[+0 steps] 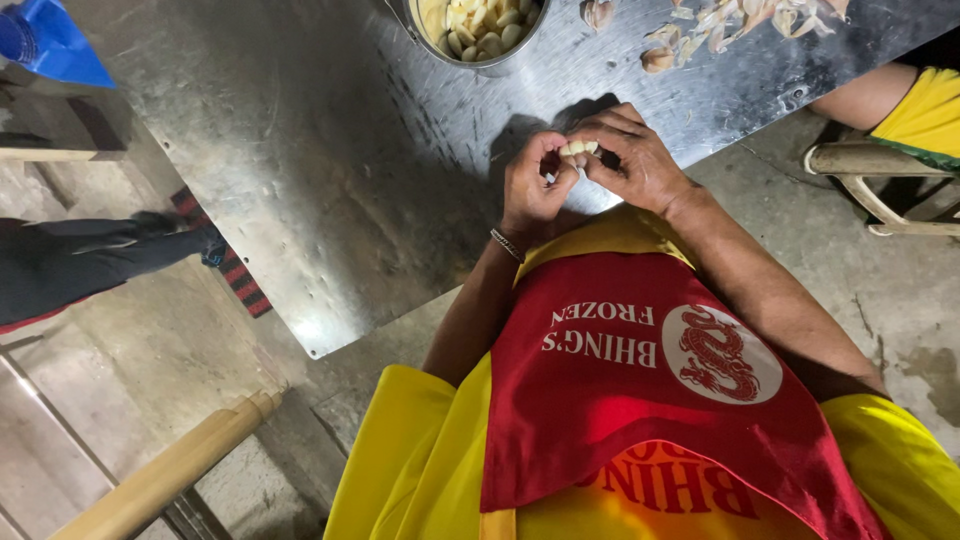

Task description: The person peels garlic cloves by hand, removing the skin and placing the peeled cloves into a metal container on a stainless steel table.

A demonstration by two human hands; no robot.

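Nearest the camera a red apron point(640, 400) lies over yellow clothing; just beyond it, above the table's point(330, 200) edge, the left hand point(532, 190) and right hand point(635, 160) meet, fingers pinching a pale garlic clove point(578, 148) between the tips. The clove looks small, light and firm, its smooth skin likely slippery — best gripped at the ends. Farther off on the scuffed sheet-metal top stand a steel bowl point(470, 60) of peeled cloves and a scatter of papery skins point(720, 30).
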